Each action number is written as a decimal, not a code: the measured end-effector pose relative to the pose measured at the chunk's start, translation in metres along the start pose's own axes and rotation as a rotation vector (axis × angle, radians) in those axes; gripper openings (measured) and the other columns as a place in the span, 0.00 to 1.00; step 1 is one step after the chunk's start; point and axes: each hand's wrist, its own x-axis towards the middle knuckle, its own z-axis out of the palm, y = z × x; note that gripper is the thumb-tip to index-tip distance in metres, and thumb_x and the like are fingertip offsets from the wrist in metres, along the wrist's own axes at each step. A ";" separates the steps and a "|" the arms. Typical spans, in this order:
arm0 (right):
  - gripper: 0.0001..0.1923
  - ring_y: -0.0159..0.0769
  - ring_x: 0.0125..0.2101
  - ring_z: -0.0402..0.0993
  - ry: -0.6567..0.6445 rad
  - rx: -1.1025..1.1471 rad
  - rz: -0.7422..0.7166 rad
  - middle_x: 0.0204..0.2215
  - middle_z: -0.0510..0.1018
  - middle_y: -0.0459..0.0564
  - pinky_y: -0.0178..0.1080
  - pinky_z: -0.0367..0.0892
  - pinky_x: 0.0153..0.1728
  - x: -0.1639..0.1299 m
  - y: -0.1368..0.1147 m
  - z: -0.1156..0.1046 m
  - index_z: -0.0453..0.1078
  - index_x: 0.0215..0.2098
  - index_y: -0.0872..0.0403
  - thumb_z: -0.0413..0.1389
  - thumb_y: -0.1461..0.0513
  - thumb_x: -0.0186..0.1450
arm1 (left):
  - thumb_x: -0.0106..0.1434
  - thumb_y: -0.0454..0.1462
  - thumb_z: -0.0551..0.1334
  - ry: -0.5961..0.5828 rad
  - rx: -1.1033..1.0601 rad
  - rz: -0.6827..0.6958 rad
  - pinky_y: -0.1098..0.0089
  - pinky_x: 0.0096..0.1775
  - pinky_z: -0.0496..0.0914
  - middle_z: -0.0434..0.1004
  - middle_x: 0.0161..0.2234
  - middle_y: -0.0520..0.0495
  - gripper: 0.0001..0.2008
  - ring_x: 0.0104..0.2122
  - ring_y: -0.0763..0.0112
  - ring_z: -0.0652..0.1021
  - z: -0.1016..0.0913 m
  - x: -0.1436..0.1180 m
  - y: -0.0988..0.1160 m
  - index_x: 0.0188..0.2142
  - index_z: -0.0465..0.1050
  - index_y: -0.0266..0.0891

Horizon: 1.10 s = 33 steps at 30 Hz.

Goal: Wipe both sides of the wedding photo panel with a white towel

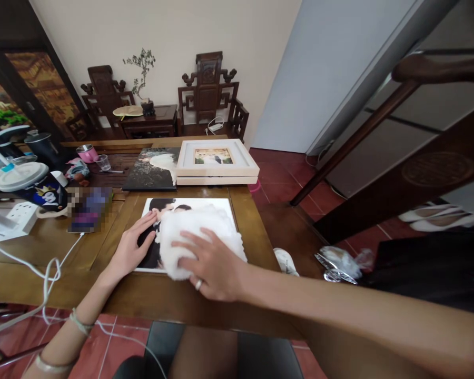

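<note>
Presently, right hand (211, 266) presses flat on the soft, light white fluffy cloth (197, 231); left hand (132, 245), open-palmed, steadies the stiff glossy photo panel (221, 206) at its edge.

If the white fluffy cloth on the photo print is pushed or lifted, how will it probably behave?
The white fluffy cloth looks soft and bunched under the right hand, so it would probably flop and fold if lifted. It seems light for its bulk. Pushed across the glossy photo print, which the left hand steadies, it likely slides easily.
</note>
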 end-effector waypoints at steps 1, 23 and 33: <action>0.20 0.55 0.64 0.49 0.009 -0.021 0.044 0.63 0.62 0.57 0.67 0.48 0.57 0.007 0.011 -0.002 0.69 0.51 0.53 0.52 0.65 0.61 | 0.68 0.43 0.55 0.000 -0.002 0.001 0.55 0.63 0.57 0.65 0.61 0.42 0.22 0.62 0.60 0.64 0.000 0.000 0.000 0.58 0.68 0.37; 0.16 0.51 0.61 0.54 0.016 0.006 -0.331 0.56 0.69 0.52 0.63 0.51 0.56 0.007 -0.016 0.000 0.71 0.47 0.50 0.53 0.61 0.62 | 0.71 0.45 0.48 0.087 -0.174 -0.021 0.58 0.65 0.53 0.62 0.63 0.43 0.24 0.63 0.61 0.62 -0.005 -0.006 0.003 0.61 0.63 0.38; 0.14 0.51 0.55 0.64 0.104 0.104 0.185 0.49 0.74 0.61 0.55 0.58 0.52 0.043 0.057 -0.018 0.67 0.42 0.54 0.45 0.68 0.62 | 0.69 0.44 0.54 -0.002 -0.031 -0.010 0.56 0.63 0.56 0.64 0.62 0.44 0.21 0.63 0.60 0.63 0.000 -0.001 -0.003 0.57 0.70 0.41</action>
